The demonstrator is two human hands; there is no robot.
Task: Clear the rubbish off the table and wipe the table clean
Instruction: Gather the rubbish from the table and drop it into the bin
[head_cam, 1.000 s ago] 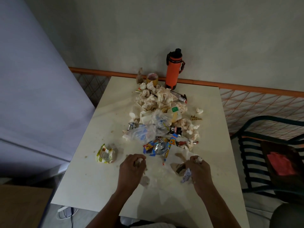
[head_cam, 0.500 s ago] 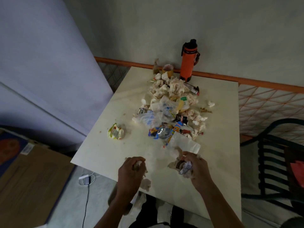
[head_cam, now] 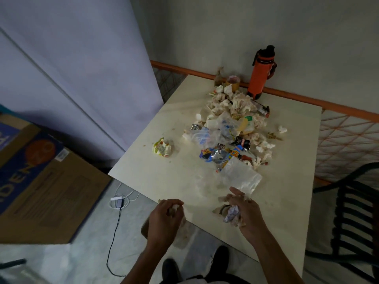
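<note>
nearest, the left hand [head_cam: 164, 219] curls over the near edge of the surface [head_cam: 287, 201], its grip closed around a small crumpled tissue scrap [head_cam: 174, 209]. the right hand [head_cam: 245, 212] sits just beside it on the surface, grip clamped on a wad of crumpled paper [head_cam: 230, 214] with brownish bits under it. both loads look feather-light and soft — they should crush down smaller with a squeeze, so a whole-palm scoop suits better than a fingertip pinch.

just beyond the right hand lies a flat clear plastic bag [head_cam: 241, 177], likely slippery and limp; best pinched at a corner or edge. past it, foil snack wrappers [head_cam: 221, 155] — crinkly, light, springy. off to the left, apart from the rest, sits a yellow crushed wrapper [head_cam: 162, 149].

further on, the main pile of crumpled tissues [head_cam: 231, 104] runs to the far edge, soft and easy to gather in handfuls, though loose crumbs will probably scatter. at the back stands an orange bottle [head_cam: 260, 74], upright, rigid, likely the heaviest thing here.
</note>
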